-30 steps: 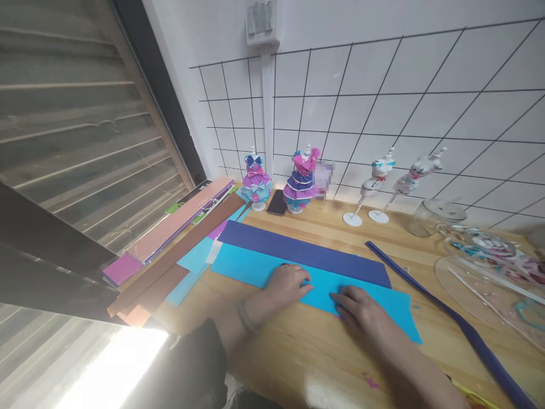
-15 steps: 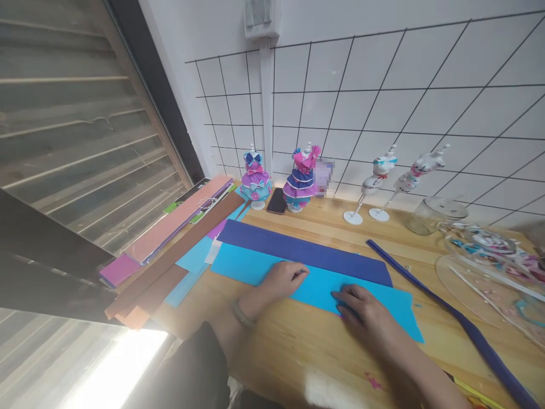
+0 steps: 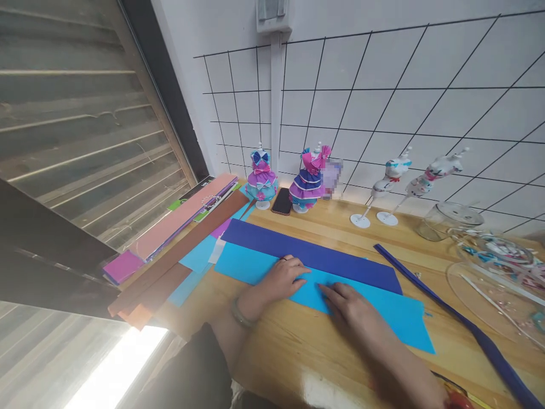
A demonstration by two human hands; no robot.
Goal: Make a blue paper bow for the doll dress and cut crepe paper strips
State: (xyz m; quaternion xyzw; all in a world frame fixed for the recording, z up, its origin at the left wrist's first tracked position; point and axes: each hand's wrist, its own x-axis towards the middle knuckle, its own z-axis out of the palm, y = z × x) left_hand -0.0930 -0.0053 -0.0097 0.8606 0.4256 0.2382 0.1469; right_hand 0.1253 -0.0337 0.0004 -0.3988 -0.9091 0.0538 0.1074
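A bright blue sheet (image 3: 392,309), paper or thin cloth, lies flat on the wooden table and overlaps the near edge of a long navy sheet (image 3: 315,250). My left hand (image 3: 284,278) rests on the middle of the bright blue sheet, its fingers spread loosely over it. Close on its right, my right hand (image 3: 347,301) lies low over the same sheet with fingers stretched out and fingertips touching it. Neither hand grips anything. Part of the bright blue sheet is hidden under both hands.
Folded navy strip (image 3: 443,304) on the right, beside clear trays of small parts (image 3: 489,289) and a glass jar (image 3: 447,221). Two dressed mini mannequins (image 3: 261,182), a phone (image 3: 281,201) and two barer mannequins (image 3: 383,182) stand behind. Brown strips (image 3: 183,255) lie left.
My right hand has slid left along the bright blue sheet, closer to my left hand. My left hand's fingers have loosened a little. The camera view has shifted slightly.
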